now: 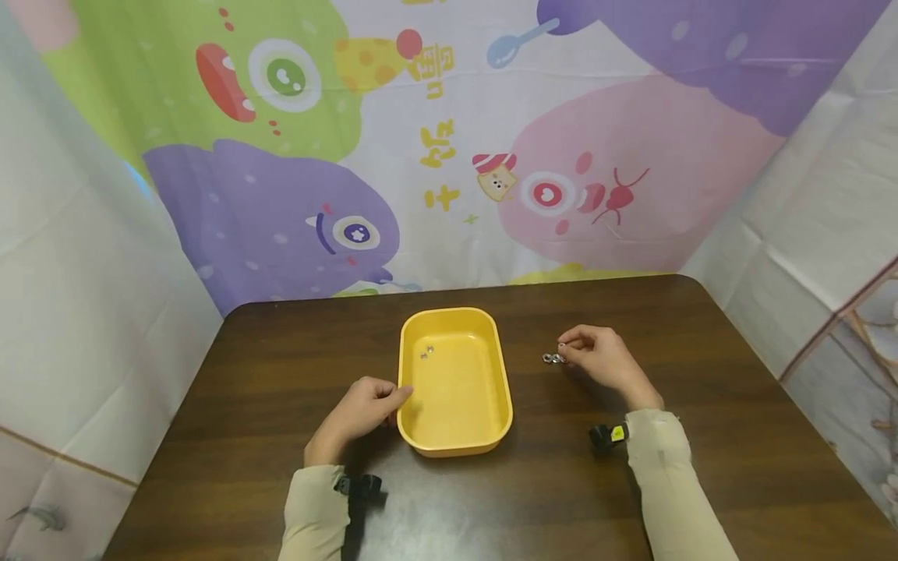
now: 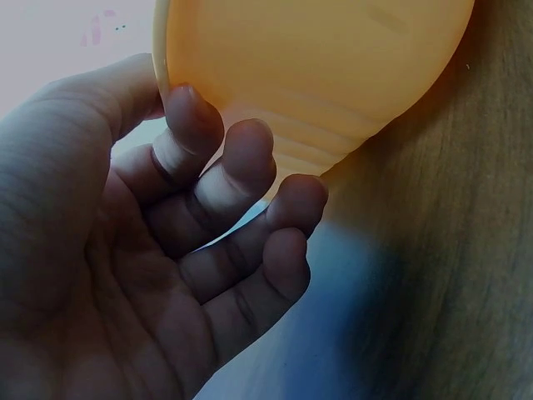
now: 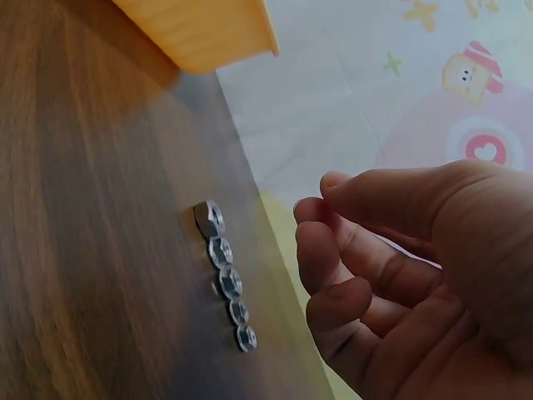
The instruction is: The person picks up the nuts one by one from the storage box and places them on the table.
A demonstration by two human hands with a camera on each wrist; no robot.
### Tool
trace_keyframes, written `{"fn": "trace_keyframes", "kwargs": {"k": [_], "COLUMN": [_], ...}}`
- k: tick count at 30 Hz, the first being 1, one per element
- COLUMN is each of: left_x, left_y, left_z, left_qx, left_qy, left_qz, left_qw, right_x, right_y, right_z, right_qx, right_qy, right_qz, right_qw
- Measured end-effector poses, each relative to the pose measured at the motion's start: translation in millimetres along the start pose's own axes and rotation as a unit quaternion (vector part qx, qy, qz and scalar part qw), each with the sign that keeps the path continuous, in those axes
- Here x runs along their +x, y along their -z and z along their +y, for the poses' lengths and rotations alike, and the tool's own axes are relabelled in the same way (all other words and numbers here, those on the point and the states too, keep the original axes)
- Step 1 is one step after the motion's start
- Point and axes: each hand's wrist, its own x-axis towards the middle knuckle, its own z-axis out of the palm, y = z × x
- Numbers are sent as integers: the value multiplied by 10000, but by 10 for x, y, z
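A yellow plastic tray (image 1: 456, 449) rests on the table, and two small metal nuts (image 1: 426, 353) lie in its far left part. My left hand (image 1: 365, 407) grips the tray's left side, thumb over the rim and curled fingers (image 2: 248, 154) against the outer wall. To the right of the tray, several shiny hex nuts (image 3: 229, 283) lie in a row on the table. Right beside this row, my right hand (image 1: 599, 358) has thumb and index fingertips together, pinching a small metal nut (image 1: 562, 345). In the right wrist view the fingertips hide that nut.
The dark wooden table (image 1: 295, 343) ends at a cartoon-printed curtain (image 1: 449, 234) behind it. Pale curtains stand at both sides. A black wrist camera (image 1: 366, 487) is strapped at the left sleeve, and another camera (image 1: 605, 436) at the right.
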Motion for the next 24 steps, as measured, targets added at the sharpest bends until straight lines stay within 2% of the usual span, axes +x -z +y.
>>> {"fn": "trace_keyframes", "kwargs": {"k": [10,17,24], "left_x": [-2,2,8], "left_y": [7,-2,-11], "left_z": [10,-3,-21], "left_qx": [-6,-31,-40], "left_qy": [28,-1,26], "left_qz": [-17,-13,17], "left_qw": [10000,10000,10000], "right_x": [-24,-50,-66], "right_y": [46,95,133], "right_z": [108,148,234], "right_qx": [-372,-268,-551], "right_qy": [16,-38,-67], "right_qz": [120,206,272], "right_qw": [9992,9994,9981]}}
